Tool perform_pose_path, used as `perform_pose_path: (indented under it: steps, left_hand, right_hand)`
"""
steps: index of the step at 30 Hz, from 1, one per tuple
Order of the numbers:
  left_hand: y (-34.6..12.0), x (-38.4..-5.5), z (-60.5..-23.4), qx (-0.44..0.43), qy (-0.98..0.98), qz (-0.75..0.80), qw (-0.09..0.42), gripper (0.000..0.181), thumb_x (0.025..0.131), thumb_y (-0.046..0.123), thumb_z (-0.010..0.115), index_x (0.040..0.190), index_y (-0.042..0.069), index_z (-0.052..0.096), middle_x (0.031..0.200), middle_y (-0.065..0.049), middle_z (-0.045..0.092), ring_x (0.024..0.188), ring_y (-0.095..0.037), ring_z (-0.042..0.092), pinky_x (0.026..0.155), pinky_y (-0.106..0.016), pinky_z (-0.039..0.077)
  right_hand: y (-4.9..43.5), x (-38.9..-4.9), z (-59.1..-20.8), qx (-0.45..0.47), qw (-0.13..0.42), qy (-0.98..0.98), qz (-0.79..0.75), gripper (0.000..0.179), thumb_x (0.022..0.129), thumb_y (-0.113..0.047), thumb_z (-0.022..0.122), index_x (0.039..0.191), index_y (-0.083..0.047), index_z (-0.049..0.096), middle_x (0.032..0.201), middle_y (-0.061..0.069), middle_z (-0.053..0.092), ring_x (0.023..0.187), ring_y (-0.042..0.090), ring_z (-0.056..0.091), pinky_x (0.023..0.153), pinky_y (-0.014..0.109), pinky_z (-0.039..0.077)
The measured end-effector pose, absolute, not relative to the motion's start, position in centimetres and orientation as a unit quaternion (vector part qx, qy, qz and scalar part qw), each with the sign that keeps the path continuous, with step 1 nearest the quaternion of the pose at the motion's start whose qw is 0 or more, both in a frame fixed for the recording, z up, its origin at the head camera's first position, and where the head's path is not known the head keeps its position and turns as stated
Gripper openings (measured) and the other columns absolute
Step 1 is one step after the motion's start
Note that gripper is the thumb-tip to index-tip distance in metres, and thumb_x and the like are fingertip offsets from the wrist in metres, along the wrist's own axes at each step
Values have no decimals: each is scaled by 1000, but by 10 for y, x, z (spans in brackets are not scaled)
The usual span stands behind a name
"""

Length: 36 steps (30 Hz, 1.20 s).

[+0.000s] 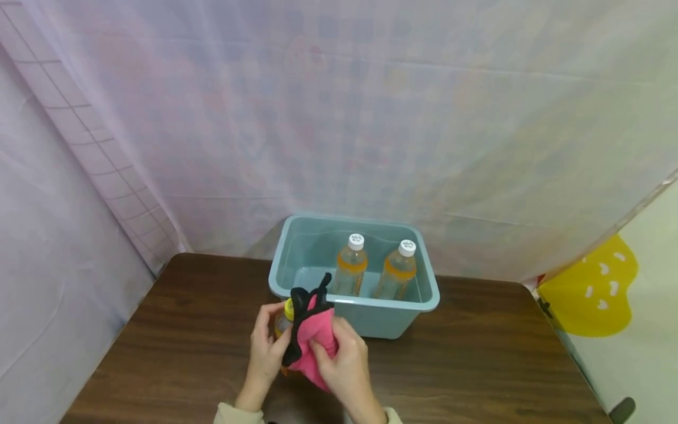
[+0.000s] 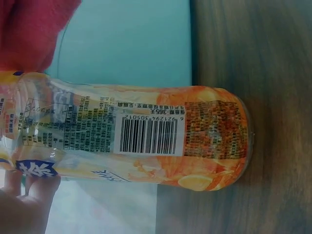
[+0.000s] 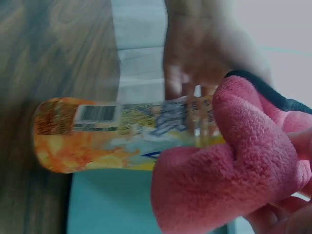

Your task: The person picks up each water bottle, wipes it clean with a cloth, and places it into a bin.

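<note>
My left hand (image 1: 267, 347) grips a plastic drink bottle (image 2: 97, 122) near its neck; a yellow cap (image 1: 288, 310) tops it. An orange wrapper with a barcode (image 2: 148, 134) covers its side in the left wrist view. In my right hand (image 1: 349, 359) is a bunched pink plush cloth (image 3: 219, 180) with black edging, pinched between thumb and fingers. The cloth overlaps the upper part of the bottle in the head view and hides some of it. Both hands are just in front of a light blue plastic tub (image 1: 371, 318).
Two white-capped bottles with orange bands, one left (image 1: 351, 268) and one right (image 1: 396, 275), stand inside the tub. The tub sits at the back of a dark wooden table (image 1: 477, 359), before a pale curtain (image 1: 371, 118). A yellow shape (image 1: 593, 294) hangs at the right.
</note>
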State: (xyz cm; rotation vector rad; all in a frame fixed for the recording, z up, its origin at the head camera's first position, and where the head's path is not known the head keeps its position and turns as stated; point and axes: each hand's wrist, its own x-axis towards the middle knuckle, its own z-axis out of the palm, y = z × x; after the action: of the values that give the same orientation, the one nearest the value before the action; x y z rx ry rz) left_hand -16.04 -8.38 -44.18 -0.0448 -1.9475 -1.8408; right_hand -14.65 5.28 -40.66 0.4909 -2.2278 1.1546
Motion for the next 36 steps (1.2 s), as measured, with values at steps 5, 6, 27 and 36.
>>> perform_pose_path:
  steps: [5,6,27,36]
  left_hand:
    - [-84,-160,-440,-13,-708,-669,225,33,76,-5,63,107,0,52,108,-8,56,99,-4,49,82,-31,44]
    - [-84,-160,-440,-13,-708,-669,225,33,76,-4,64,107,0,51,107,-7,55,98,-4,49,81,-30,44]
    - [-89,-156,-436,-14,-711,-661,240,34,75,0,68,106,-1,53,101,-6,56,93,-5,50,74,-24,47]
    - [-86,-156,-437,-15,-712,-660,240,34,76,1,67,107,-1,52,104,-8,56,96,-6,49,75,-25,47]
  right_hand:
    - [52,-151,-419,186,296,-822,449,34,57,-2,79,87,-10,65,80,-3,62,67,6,56,58,18,45]
    - [52,-151,-422,185,295,-820,454,35,57,-1,79,89,-10,65,81,-3,63,68,6,57,59,18,46]
    - [59,-165,-503,133,70,-846,512,26,63,-3,75,87,-5,65,73,3,66,65,3,57,57,21,47]
    - [63,-167,-514,123,59,-855,501,25,63,-3,75,85,-3,64,70,4,65,61,5,56,53,21,46]
